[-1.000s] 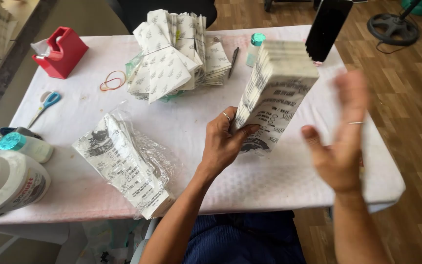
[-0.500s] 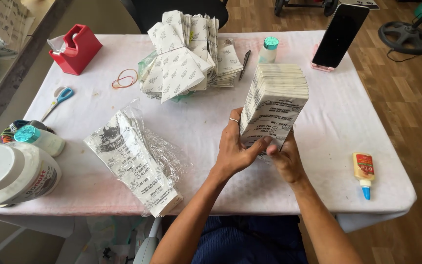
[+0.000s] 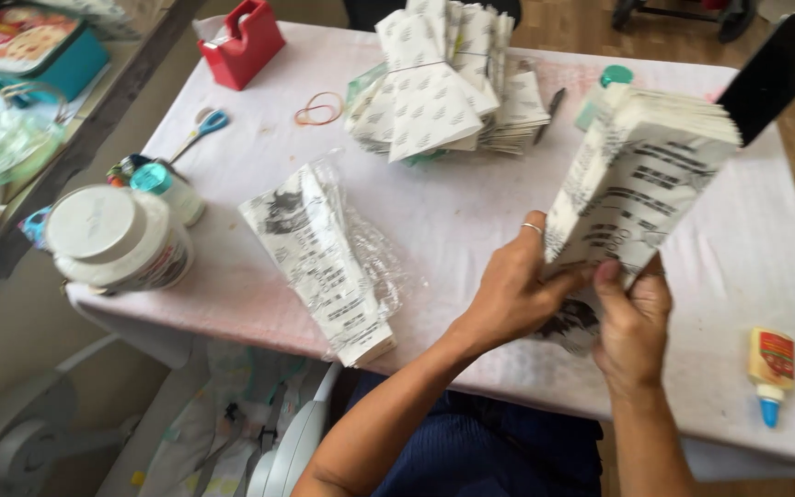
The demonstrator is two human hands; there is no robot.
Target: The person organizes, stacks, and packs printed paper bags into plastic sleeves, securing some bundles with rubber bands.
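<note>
You are clamping both your left hand [image 3: 512, 299] and right hand [image 3: 632, 322] on the paper bag stack's [image 3: 641, 189] bottom above the tabletop [image 3: 471, 221]; its unsupported top is risking fanning and spilling

Your left hand [image 3: 517, 294] comes up from the lower middle of the view, forearm bare and angled up to the right, fingers curled and thumb stretched rightward (a ring shows on one finger). Your right hand [image 3: 632, 322] rises just beside it, almost upright from the bottom edge, back toward you, fingers bent forward in a grip. Both wrists are slightly cocked, thumbs nearly meeting.
</note>
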